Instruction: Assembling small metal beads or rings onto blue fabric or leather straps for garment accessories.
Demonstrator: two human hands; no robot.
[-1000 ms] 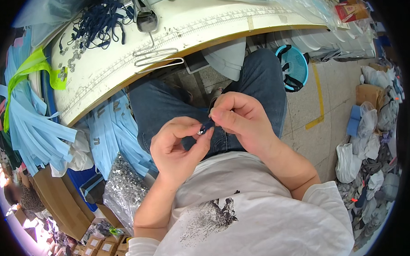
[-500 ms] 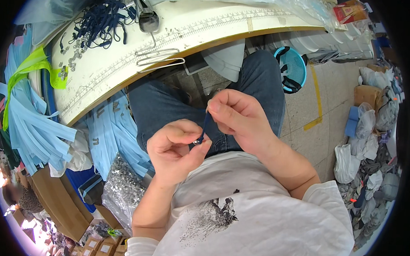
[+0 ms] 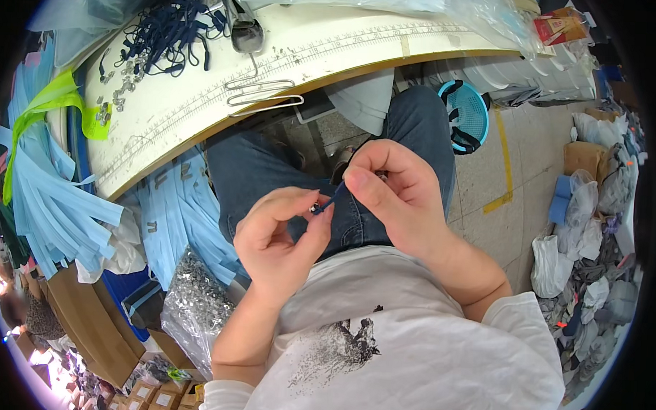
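Observation:
Above my lap, a short navy cord [image 3: 338,194] stretches slantwise between my two hands. My left hand [image 3: 278,236] pinches its lower end between thumb and forefinger, where a small shiny metal piece [image 3: 315,207] shows. Whether that piece is fixed to the cord I cannot tell. The thumb and fingers of my right hand [image 3: 404,197] grip the upper end, which they mostly hide. On the table at the upper left lies a heap of similar navy cord loops [image 3: 164,36], beside scattered small metal pieces [image 3: 122,89].
The pale table [image 3: 333,53] curves across the front, bearing a metal scoop [image 3: 247,36] and a bent wire [image 3: 263,94] at its edge. Light blue strips [image 3: 176,214] hang at left above a bag of metal bits [image 3: 198,294]. A blue basket [image 3: 467,116] stands at right.
The cord has tilted from nearly upright to a slant. My right hand has turned slightly, and the metal piece has risen a little between my left fingertips.

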